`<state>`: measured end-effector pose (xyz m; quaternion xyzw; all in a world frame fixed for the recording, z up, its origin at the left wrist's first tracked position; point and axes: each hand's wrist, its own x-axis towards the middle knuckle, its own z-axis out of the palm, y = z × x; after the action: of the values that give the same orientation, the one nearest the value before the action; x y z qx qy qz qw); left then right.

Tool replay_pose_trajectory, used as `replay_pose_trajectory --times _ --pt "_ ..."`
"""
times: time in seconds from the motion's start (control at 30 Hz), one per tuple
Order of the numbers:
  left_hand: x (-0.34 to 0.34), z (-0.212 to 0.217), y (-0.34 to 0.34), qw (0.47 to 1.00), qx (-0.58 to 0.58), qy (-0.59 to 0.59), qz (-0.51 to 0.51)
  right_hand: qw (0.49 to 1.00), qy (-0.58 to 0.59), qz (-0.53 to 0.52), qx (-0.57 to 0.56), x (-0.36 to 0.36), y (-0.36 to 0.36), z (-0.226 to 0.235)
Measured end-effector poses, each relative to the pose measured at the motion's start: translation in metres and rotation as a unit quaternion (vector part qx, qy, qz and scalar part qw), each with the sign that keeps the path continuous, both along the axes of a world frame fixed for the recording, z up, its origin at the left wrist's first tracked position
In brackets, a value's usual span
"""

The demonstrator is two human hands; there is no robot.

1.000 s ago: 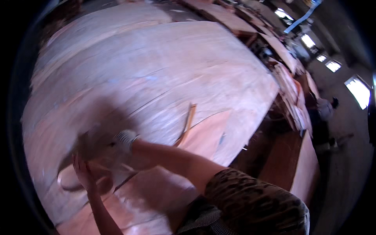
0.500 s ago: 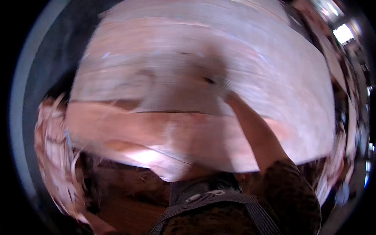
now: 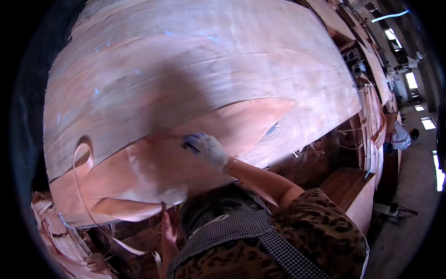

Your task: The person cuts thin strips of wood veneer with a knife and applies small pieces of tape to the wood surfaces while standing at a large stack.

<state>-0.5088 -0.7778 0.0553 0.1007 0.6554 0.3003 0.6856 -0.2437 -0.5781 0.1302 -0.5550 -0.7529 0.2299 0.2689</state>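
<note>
My right hand (image 3: 210, 151), in a white glove with blue fingers, is over a pinkish wood veneer piece (image 3: 232, 123). Its fingers look bent together; a dark bit shows at their tips, too small to name. Below the sheet's near edge is my bare left hand (image 3: 168, 231), fingers stretched upward and thumb apart. Its fingertips reach the veneer's edge beside a lifted, folded flap (image 3: 130, 209). On the left a narrow veneer strip (image 3: 83, 158) curls into a loop and hangs over the edge. Beneath everything lies a large pale veneer sheet (image 3: 260, 56).
Torn veneer scraps (image 3: 65, 232) are heaped at the lower left. More stacked veneer (image 3: 369, 125) stands along the right side, near a brown wooden block (image 3: 348, 190). A concrete floor (image 3: 413, 186) runs along the far right, where a person (image 3: 403, 136) shows in the distance.
The view has turned and sharpened. My right hand is nearer to me, over the pinkish piece instead of the pale sheet. My left hand and the curled strip now show clearly.
</note>
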Motion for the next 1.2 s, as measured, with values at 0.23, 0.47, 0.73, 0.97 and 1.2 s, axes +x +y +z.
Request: replay_pose_trajectory --times 0.23,0.47,0.73,0.97,1.2 --pt "-0.081 -0.061 -0.007 0.988 0.045 0.057 0.135 0.995 0.017 0.053 -0.088 0.088 -0.12 -0.008" --pt "-0.093 -0.036 -0.011 0.96 0.002 0.231 0.158 0.987 0.025 0.003 -0.157 0.148 -0.179 -0.023" --pt "-0.143 0.063 -0.005 0.839 0.393 0.252 0.281 0.985 -0.025 0.08 -0.153 0.078 -0.19 -0.015" --pt "-0.177 0.148 0.005 0.888 0.351 0.154 0.253 0.906 -0.206 0.221 -0.296 -0.026 -0.201 -0.043" --pt "-0.206 0.203 -0.019 0.891 0.353 0.122 0.26 0.921 -0.234 0.215 -0.226 -0.106 -0.212 -0.113"
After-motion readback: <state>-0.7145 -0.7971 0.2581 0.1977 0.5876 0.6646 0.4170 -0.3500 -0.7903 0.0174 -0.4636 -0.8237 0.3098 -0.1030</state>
